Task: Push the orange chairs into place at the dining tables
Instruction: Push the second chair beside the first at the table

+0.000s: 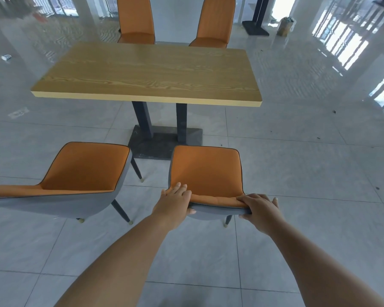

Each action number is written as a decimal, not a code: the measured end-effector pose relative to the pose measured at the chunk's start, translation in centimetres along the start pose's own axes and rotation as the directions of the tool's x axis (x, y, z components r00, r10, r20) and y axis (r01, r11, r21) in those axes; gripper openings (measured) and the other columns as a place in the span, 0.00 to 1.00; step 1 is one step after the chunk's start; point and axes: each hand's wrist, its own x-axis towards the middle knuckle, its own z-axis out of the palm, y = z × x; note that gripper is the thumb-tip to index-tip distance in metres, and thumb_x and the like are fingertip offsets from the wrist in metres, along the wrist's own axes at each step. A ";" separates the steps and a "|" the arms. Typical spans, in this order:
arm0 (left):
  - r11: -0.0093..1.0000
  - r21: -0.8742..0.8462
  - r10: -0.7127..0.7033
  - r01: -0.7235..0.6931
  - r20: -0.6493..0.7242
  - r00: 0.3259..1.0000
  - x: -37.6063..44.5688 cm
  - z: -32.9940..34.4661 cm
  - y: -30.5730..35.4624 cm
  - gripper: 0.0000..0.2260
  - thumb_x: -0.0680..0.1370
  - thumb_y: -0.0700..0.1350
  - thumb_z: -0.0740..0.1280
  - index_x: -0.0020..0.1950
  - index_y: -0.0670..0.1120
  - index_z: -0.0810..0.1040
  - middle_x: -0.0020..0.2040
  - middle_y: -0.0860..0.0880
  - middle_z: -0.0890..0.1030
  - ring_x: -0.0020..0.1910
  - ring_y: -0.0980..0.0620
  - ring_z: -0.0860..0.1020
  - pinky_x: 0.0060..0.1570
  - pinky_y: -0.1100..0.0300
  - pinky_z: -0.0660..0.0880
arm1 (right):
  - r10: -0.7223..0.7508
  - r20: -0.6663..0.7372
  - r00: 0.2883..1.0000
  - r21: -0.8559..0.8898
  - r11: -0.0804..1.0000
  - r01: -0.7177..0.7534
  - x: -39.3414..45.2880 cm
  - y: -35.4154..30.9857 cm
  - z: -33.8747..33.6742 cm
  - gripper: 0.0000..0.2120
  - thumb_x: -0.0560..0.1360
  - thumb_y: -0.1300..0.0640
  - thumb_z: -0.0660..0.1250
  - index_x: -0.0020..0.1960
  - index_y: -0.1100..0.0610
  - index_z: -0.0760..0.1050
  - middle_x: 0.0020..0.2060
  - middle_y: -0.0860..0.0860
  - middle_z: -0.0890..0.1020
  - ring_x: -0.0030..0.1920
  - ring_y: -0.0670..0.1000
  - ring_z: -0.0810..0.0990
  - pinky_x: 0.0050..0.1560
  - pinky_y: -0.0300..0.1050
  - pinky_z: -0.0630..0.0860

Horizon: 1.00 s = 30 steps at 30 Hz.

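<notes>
Both my left hand (177,199) and right hand (261,207) clutch the backrest top of the orange chair (205,171) at lower centre, its seat facing the table (146,72) straight ahead, upward in frame.

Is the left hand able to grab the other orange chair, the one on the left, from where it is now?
Probably not yet. The left hand is busy gripping the top of the near right orange chair; the left orange chair stands apart across bare floor, unblocked, once that hand lets go.
</notes>
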 end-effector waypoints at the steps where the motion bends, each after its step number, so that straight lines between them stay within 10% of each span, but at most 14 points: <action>1: 1.000 0.002 -0.001 0.001 0.001 1.000 0.0 0.0 0.0 0.26 0.81 0.56 0.59 0.74 0.44 0.61 0.79 0.46 0.54 0.78 0.46 0.47 0.73 0.41 0.52 | 0.000 0.003 1.000 0.001 1.000 0.000 -0.1 0.0 0.0 0.21 0.77 0.45 0.66 0.68 0.40 0.68 0.65 0.42 0.74 0.70 0.53 0.65 0.70 0.70 0.54; 30: 1.000 0.021 -0.019 0.019 -0.004 1.000 0.0 -0.1 0.9 0.26 0.81 0.55 0.59 0.75 0.45 0.61 0.80 0.46 0.52 0.78 0.46 0.47 0.73 0.41 0.53 | -0.032 0.008 0.999 0.009 0.999 0.032 0.2 0.8 -0.2 0.19 0.77 0.46 0.66 0.68 0.40 0.69 0.64 0.42 0.74 0.69 0.53 0.64 0.71 0.69 0.53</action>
